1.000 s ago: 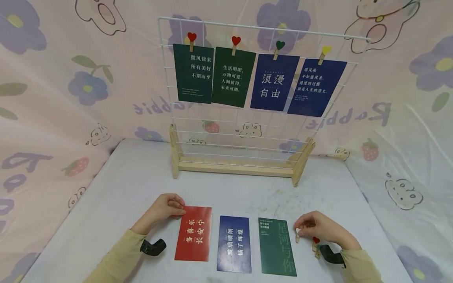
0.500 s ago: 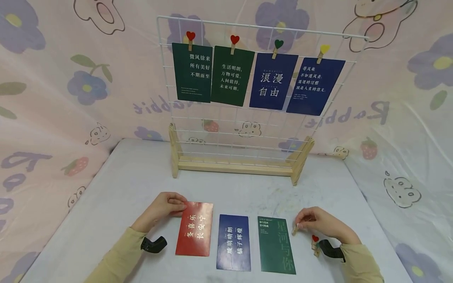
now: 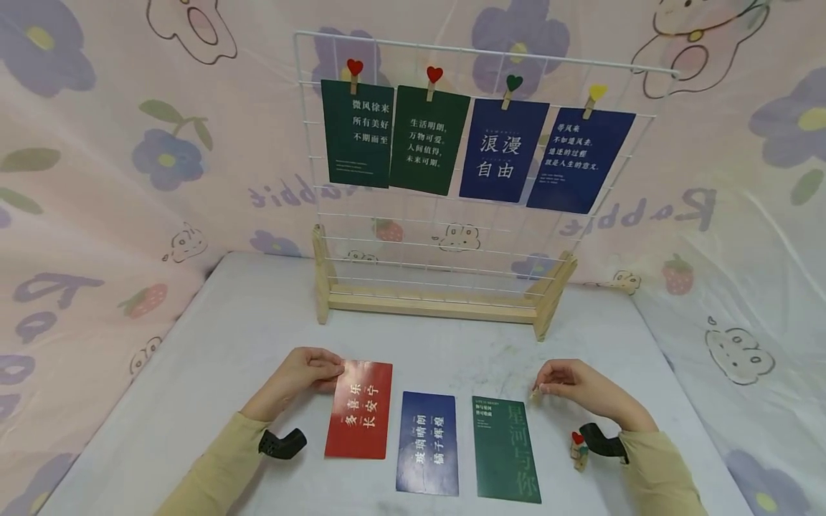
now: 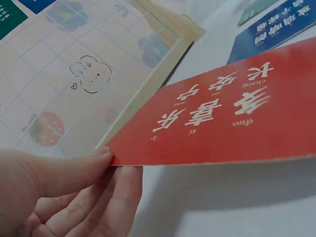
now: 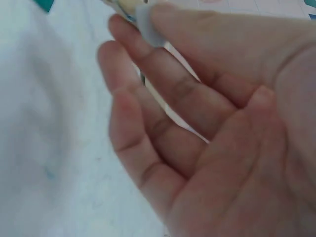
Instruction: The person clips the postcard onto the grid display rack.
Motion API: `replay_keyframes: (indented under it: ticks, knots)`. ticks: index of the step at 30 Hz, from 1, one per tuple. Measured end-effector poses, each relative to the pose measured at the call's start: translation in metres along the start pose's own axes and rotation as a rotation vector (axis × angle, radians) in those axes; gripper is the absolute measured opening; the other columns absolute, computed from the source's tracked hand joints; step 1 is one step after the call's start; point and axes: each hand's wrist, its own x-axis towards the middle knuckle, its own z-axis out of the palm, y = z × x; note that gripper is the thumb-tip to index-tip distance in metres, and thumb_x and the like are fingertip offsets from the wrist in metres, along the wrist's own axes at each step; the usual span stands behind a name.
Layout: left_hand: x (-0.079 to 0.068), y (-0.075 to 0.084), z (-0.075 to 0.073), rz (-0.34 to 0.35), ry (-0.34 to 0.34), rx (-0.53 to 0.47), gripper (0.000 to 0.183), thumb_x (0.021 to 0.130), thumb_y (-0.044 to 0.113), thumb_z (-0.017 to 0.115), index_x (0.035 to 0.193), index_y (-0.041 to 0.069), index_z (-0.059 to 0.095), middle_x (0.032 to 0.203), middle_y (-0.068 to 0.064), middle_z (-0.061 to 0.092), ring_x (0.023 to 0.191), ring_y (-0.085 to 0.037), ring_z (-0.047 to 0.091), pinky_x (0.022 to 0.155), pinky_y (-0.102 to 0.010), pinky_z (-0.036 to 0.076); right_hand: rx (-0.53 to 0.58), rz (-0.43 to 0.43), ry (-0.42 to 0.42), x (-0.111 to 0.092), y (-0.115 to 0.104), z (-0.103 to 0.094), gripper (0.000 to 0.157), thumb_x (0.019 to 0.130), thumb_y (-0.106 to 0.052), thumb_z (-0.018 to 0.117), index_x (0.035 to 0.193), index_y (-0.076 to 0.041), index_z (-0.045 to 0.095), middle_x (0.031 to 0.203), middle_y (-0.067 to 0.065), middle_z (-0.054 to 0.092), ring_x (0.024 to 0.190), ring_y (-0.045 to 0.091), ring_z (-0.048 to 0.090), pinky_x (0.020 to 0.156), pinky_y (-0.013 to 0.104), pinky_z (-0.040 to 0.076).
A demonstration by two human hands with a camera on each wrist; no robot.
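Note:
My left hand (image 3: 307, 376) pinches a corner of a red card (image 3: 358, 412) with white lettering, thumb on top and fingers beneath. In the left wrist view the red card (image 4: 237, 113) is lifted, with its shadow on the white surface below. My right hand (image 3: 579, 390) pinches a small wooden clothespin (image 3: 534, 394) between thumb and forefinger; the right wrist view shows the pin's pale head (image 5: 150, 25) at the thumb tip. Between the hands a blue card (image 3: 427, 444) and a green card (image 3: 507, 450) lie on the table.
A white wire grid rack on a wooden stand (image 3: 432, 307) rises at the back. Two green cards (image 3: 358, 136) and two blue cards (image 3: 503, 147) hang there from heart-topped clothespins. More small clothespins (image 3: 578, 453) lie by the right wrist. Patterned cloth surrounds the table (image 3: 258, 315).
The left hand has raised the red card and carried it slightly away from me. The right hand has moved a little forward with the clothespin, turning it.

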Motion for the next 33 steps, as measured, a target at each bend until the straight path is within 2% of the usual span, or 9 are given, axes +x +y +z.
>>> replay_keyframes:
  ticks: [7, 13, 17, 23, 33]
  knots:
    - [0.003, 0.009, 0.000, -0.031, 0.035, -0.009, 0.031, 0.088, 0.011, 0.070, 0.110, -0.009, 0.061, 0.095, -0.013, 0.068, 0.080, -0.020, 0.065, 0.076, -0.032, 0.057, 0.016, -0.030, 0.064, 0.015, -0.012, -0.001, 0.019, 0.096, -0.013, 0.058, 0.106, 0.004, 0.059, 0.098, 0.015, 0.065, 0.090, 0.034, 0.062, 0.078, 0.039, 0.054]
    - [0.005, 0.020, -0.002, 0.014, 0.022, -0.051, 0.032, 0.090, 0.010, 0.067, 0.112, -0.011, 0.059, 0.098, -0.014, 0.067, 0.084, -0.021, 0.066, 0.082, -0.037, 0.055, -0.012, -0.077, 0.108, 0.030, -0.021, 0.000, 0.022, 0.097, -0.013, 0.057, 0.111, 0.001, 0.063, 0.103, 0.019, 0.065, 0.090, 0.032, 0.063, 0.079, 0.039, 0.055]
    - [0.008, 0.028, -0.003, 0.049, 0.037, -0.072, 0.032, 0.090, 0.009, 0.067, 0.112, -0.011, 0.057, 0.099, -0.014, 0.067, 0.085, -0.021, 0.066, 0.084, -0.040, 0.054, 0.010, -0.094, 0.130, 0.042, -0.026, 0.005, 0.022, 0.097, -0.011, 0.057, 0.116, 0.000, 0.062, 0.105, 0.015, 0.066, 0.092, 0.028, 0.065, 0.081, 0.037, 0.055]
    - [0.016, 0.039, 0.000, 0.082, 0.061, -0.093, 0.031, 0.090, 0.012, 0.067, 0.113, -0.006, 0.057, 0.100, -0.012, 0.066, 0.089, -0.019, 0.064, 0.082, -0.033, 0.055, -0.017, -0.062, 0.118, 0.061, -0.035, 0.013, 0.025, 0.094, -0.017, 0.062, 0.115, -0.004, 0.066, 0.106, 0.006, 0.068, 0.094, 0.020, 0.065, 0.081, 0.025, 0.053]
    - [0.024, 0.052, 0.001, 0.127, 0.114, -0.142, 0.030, 0.091, 0.009, 0.065, 0.115, -0.008, 0.056, 0.095, -0.006, 0.066, 0.086, -0.014, 0.064, 0.082, -0.031, 0.055, -0.047, -0.102, 0.118, 0.090, -0.059, 0.020, 0.022, 0.092, -0.021, 0.065, 0.110, -0.009, 0.069, 0.101, 0.002, 0.069, 0.094, 0.020, 0.066, 0.081, 0.029, 0.054]
